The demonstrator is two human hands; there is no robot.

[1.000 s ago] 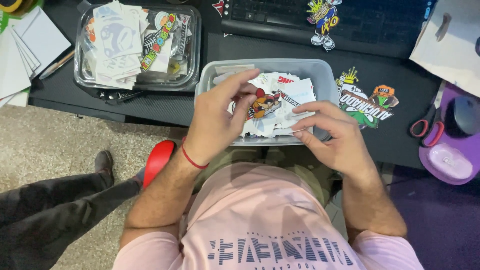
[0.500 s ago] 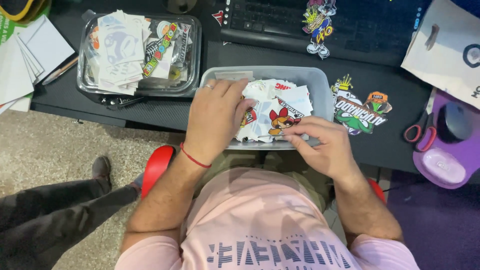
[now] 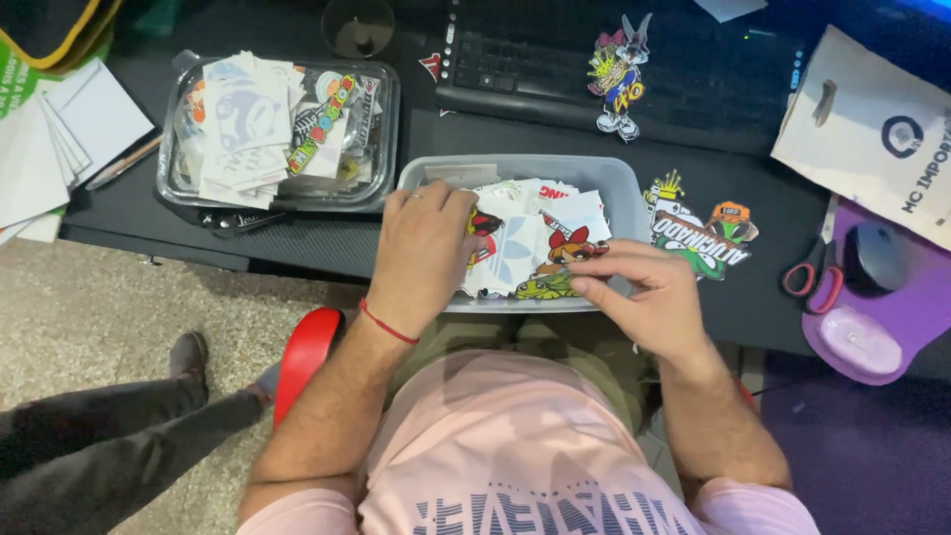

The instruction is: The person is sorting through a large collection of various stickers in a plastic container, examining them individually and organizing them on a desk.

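Hands in the grey tub, sorting stickers at the worktop's near edge.

Right hand pinches the near edge of a green-and-red cartoon sticker between thumb and fingers, lifting it so I can read its face; left hand lies flat, palm down and gripping nothing, over the loose stickers in the grey tub, pinning them so they don't slide. Farther off on the worktop sit a clear tray of stickers and a keyboard.
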